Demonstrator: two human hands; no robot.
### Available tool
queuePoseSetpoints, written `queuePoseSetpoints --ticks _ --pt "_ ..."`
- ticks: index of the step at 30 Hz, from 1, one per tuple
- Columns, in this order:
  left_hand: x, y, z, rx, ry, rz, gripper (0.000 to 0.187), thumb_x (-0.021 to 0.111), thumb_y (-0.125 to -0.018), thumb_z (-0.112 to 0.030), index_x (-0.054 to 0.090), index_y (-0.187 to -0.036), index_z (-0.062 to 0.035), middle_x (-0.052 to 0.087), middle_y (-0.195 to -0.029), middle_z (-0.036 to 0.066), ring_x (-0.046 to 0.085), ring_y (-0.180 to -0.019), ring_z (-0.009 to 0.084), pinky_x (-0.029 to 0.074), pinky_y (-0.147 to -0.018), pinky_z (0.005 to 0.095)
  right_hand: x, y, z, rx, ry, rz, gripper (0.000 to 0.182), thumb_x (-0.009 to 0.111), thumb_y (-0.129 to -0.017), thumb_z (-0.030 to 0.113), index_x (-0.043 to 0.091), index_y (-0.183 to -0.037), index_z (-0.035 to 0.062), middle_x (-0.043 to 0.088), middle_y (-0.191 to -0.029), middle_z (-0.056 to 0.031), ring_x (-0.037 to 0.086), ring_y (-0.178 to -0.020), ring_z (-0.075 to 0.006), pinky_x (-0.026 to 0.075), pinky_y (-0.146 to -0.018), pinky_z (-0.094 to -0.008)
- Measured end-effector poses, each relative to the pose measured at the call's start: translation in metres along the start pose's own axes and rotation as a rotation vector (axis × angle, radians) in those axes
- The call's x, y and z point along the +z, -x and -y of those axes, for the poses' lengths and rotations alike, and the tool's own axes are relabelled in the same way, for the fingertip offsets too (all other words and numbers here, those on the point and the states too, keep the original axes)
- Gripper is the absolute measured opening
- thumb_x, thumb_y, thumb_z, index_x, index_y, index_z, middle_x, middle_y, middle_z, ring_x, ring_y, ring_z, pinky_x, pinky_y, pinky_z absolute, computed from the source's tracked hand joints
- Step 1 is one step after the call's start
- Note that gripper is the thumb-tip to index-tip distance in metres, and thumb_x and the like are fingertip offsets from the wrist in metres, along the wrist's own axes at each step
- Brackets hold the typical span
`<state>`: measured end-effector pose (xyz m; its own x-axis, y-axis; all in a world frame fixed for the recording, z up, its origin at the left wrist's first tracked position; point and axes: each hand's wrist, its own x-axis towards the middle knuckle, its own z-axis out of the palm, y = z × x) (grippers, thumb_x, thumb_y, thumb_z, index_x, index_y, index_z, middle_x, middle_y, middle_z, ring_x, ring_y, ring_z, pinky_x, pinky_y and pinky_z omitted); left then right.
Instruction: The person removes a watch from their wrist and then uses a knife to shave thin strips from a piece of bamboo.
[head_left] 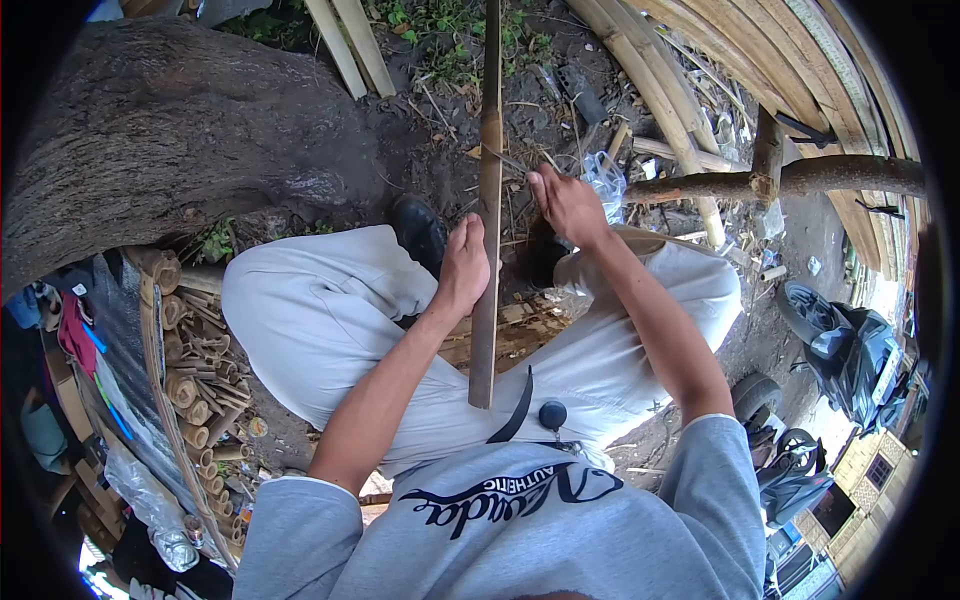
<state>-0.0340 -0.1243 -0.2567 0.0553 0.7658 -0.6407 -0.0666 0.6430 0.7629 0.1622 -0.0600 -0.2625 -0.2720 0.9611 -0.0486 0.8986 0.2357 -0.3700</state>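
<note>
A long, narrow bamboo strip [486,210] runs from my lap up past the top edge of the view. My left hand [465,268] is closed around its lower middle part. To the right, my right hand [572,207] is closed on a knife, its handle hidden in the fist. The thin knife blade [507,158] reaches left across to the strip and appears to touch it above my left hand. Just above the blade, the strip shows a lighter brown patch. Its lower end lies over my trousers [300,320].
A thick tree trunk [180,140] lies at upper left, with cut bamboo pieces [195,390] stacked below it. Long bamboo slats [760,50] lean at upper right, near a horizontal branch [700,187]. Motorbikes [850,350] stand at right. A clear plastic bag [604,180] lies beyond my right hand.
</note>
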Motion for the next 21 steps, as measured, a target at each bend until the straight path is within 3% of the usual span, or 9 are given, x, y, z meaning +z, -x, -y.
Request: queuePoseSetpoints --ticks 2,5,9,11,13,15,16,19,21 --pt "-0.001 0.0 0.001 -0.003 -0.018 -0.021 0.05 0.032 -0.109 -0.043 0.057 -0.105 0.0002 0.055 -0.07 0.009 0.058 -0.055 0.0196 0.047 -0.05 0.0349 -0.002 0.009 0.01 -0.064 -0.01 -0.018 0.035 0.048 -0.106 0.035 0.05 -0.088 0.0058 0.063 -0.069 -0.0142 0.064 -0.058 -0.0375 0.05 -0.049 -0.0462" --pt "-0.006 -0.014 0.01 -0.05 -0.053 0.045 0.054 0.032 -0.109 -0.044 0.057 -0.114 0.0035 0.062 -0.086 0.019 0.065 -0.073 0.0297 0.053 -0.068 0.0403 -0.013 0.038 0.034 -0.416 -0.093 -0.025 0.033 0.052 -0.104 0.036 0.051 -0.088 0.0066 0.061 -0.067 -0.0123 0.062 -0.055 -0.0347 0.049 -0.048 -0.0449" --pt "-0.01 -0.041 0.061 0.261 -0.319 -0.08 0.055 0.036 -0.108 -0.048 0.05 -0.128 0.0006 0.054 -0.084 0.009 0.059 -0.06 0.0181 0.05 -0.048 0.0323 -0.001 0.038 0.022 -0.4 -0.1 -0.041 0.032 0.052 -0.104 0.035 0.052 -0.089 0.0067 0.061 -0.067 -0.0123 0.063 -0.056 -0.0345 0.05 -0.048 -0.0441" --pt "-0.002 -0.019 0.021 0.06 -0.198 -0.029 0.065 0.029 -0.109 -0.045 0.052 -0.132 0.0107 0.06 -0.122 0.034 0.056 -0.12 0.0441 0.041 -0.105 0.0441 0.0 0.019 0.01 -0.192 -0.07 -0.031 0.032 0.049 -0.106 0.035 0.051 -0.092 0.0062 0.063 -0.067 -0.0153 0.064 -0.058 -0.0371 0.051 -0.049 -0.0458" --pt "0.002 -0.016 0.017 0.082 -0.194 -0.046 0.064 0.029 -0.109 -0.045 0.055 -0.128 0.0096 0.061 -0.119 0.033 0.057 -0.118 0.0434 0.042 -0.103 0.0441 0.008 -0.004 -0.007 0.115 0.009 -0.009 0.032 0.046 -0.107 0.035 0.05 -0.095 0.0057 0.064 -0.068 -0.0173 0.064 -0.058 -0.0395 0.052 -0.05 -0.048" --pt "0.002 -0.009 0.011 0.099 -0.191 -0.069 0.063 0.029 -0.109 -0.046 0.057 -0.124 0.0085 0.062 -0.116 0.032 0.058 -0.115 0.0427 0.043 -0.101 0.0442 0.015 -0.003 -0.013 0.105 0.007 -0.009 0.032 0.046 -0.107 0.035 0.049 -0.096 0.0054 0.064 -0.068 -0.0177 0.064 -0.058 -0.0402 0.052 -0.05 -0.0487" --pt "0.004 0.001 -0.012 -0.043 -0.143 -0.025 0.063 0.03 -0.109 -0.047 0.056 -0.126 0.0075 0.062 -0.115 0.031 0.058 -0.115 0.0419 0.043 -0.101 0.0429 0.014 -0.006 -0.013 0.097 0.005 -0.009 0.032 0.045 -0.107 0.035 0.049 -0.097 0.0052 0.064 -0.068 -0.018 0.064 -0.058 -0.0408 0.052 -0.051 -0.0495" --pt "0.003 -0.009 -0.011 -0.19 -0.027 0.023 0.061 0.03 -0.109 -0.048 0.052 -0.131 0.0054 0.063 -0.114 0.028 0.059 -0.114 0.0392 0.045 -0.1 0.0397 -0.012 0.013 0.027 -0.214 -0.067 -0.047 0.029 0.047 -0.106 0.031 0.05 -0.095 0.0053 0.059 -0.066 -0.0174 0.061 -0.057 -0.0406 0.048 -0.05 -0.0492" --pt "-0.008 -0.04 0.049 0.01 -0.203 -0.038 0.059 0.031 -0.11 -0.046 0.05 -0.13 0.0055 0.063 -0.112 0.028 0.059 -0.111 0.0419 0.045 -0.1 0.0411 -0.008 0.029 0.033 -0.424 -0.167 -0.006 0.028 0.049 -0.106 0.032 0.051 -0.094 0.0056 0.06 -0.067 -0.0162 0.061 -0.056 -0.0399 0.047 -0.049 -0.049"
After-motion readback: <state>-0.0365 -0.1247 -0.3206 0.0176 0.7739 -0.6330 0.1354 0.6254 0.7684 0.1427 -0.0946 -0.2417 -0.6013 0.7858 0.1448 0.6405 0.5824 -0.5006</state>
